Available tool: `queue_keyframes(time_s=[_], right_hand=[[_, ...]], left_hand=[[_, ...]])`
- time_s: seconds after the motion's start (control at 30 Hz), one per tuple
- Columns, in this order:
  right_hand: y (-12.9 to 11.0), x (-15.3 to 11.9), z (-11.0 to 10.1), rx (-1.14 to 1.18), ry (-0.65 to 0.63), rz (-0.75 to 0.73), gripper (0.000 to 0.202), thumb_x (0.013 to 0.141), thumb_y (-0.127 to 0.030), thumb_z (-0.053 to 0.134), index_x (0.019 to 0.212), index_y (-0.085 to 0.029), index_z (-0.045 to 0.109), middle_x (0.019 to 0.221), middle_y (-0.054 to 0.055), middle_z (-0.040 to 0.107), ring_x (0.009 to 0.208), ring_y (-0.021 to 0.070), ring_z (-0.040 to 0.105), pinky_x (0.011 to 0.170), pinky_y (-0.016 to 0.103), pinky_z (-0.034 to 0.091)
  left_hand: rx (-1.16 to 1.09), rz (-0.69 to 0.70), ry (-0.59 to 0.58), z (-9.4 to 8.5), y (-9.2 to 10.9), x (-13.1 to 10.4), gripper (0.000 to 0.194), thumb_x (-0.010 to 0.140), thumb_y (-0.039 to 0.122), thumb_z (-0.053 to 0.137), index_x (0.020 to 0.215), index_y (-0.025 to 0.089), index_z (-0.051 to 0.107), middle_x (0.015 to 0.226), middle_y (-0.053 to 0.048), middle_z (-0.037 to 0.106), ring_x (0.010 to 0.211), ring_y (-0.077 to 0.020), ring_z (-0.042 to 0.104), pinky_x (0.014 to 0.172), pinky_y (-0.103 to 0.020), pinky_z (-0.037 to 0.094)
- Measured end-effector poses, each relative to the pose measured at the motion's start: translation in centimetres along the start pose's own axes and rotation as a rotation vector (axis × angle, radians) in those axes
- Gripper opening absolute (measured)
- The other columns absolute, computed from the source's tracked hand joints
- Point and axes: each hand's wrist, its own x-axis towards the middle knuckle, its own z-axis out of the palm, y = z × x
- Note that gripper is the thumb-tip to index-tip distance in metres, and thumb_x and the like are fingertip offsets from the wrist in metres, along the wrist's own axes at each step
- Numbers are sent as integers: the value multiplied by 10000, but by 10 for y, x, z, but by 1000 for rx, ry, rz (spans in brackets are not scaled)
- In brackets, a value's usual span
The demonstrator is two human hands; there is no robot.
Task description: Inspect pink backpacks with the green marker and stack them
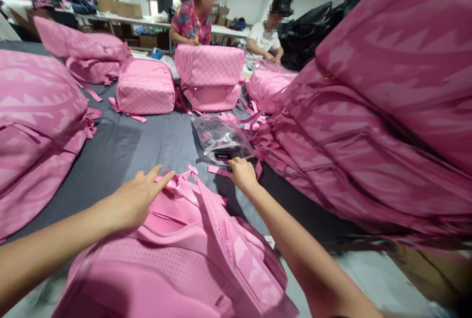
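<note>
A pink backpack (pixel 173 264) lies in front of me with its perforated back panel toward me and its top opening spread. My left hand (pixel 138 200) rests on the far rim of that opening, fingers stretched out. Beyond the backpack lies a clear plastic bag (pixel 221 136) with small dark and pink items inside. My right hand (pixel 242 173) is at the near end of this plastic bag, its fingers curled together by a dark item. What those fingers grip is hidden. A pink strap (pixel 218 171) lies just left of the right hand.
Pink backpacks are piled high on the right (pixel 368 126), and another patterned backpack (pixel 33 126) stands at left. Checkered backpacks (pixel 145 87) line the far side of the dark table (pixel 155 136). Two people (pixel 191 20) work across it. Shelves with cardboard boxes (pixel 127 10) stand behind.
</note>
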Motion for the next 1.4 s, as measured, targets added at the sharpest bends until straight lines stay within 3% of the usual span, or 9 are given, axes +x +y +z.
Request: queue_keyframes(time_s=[0.13,0.3,0.5,0.67,0.73,0.83,0.93,1.13,1.4], right_hand=[[20,45,41,-91,-78,-74,299,890,-186,630,1184,-130,638,1243,141,649,1116,240,612,969,400,470],[17,36,53,-155,-37,-66,160,941,-252,596,946,-112,674,950,71,704,931,195,654,925,401,473],[-1,-24,7,-113,244,-7,283,908,-79,482,1104,-115,683,1066,137,740,995,247,671,846,362,450],[-51,-89,-55,152,773,-590,274,952,-149,488,1152,-211,663,1234,98,699,1204,223,589,961,383,444],[-70,-106,-71,215,860,-781,279,951,-146,508,1185,-212,644,1228,106,700,1229,224,572,955,390,455],[-88,-121,-82,275,838,-821,331,947,-125,505,1250,-195,619,1252,130,684,1232,233,575,949,395,474],[-98,-134,-88,555,771,-531,423,931,-129,544,1347,-205,549,1245,139,683,1082,212,666,865,353,540],[-127,-147,-111,1079,175,-141,182,879,-349,633,914,-180,687,752,25,729,616,148,666,577,239,527],[-137,-128,-94,451,60,-396,224,743,-54,554,831,-205,695,795,24,747,712,173,685,590,242,391]], left_hand=[[-19,2,22,2,0,2,991,726,-15,444,1578,307,51,1646,-120,138,1323,-325,450,961,-389,498],[-39,0,36,4,0,2,998,703,-45,421,1578,301,88,1639,-124,167,1303,-334,468,960,-401,495],[-273,46,67,-3,-9,-2,884,761,132,590,1552,319,242,1639,-108,179,1423,-369,340,1101,-507,376],[-829,180,500,-27,17,-11,400,910,470,497,1156,220,690,1330,-94,613,1273,-271,527,1110,-459,371],[-1131,314,397,-30,35,-16,333,878,439,555,1049,191,697,1059,-62,716,1021,-204,651,946,-348,493],[-1439,378,163,-24,51,-24,236,752,315,686,922,158,638,760,10,676,714,-123,644,716,-245,514],[-1555,263,333,-13,51,-32,219,713,264,722,811,160,557,726,37,638,675,-97,628,687,-222,501],[-1625,231,502,-2,56,-46,217,729,258,721,851,157,572,767,26,652,705,-100,641,694,-222,507],[-932,-90,849,46,-3,-90,584,861,471,612,1365,222,454,1411,-113,527,1305,-262,503,1098,-463,398]])
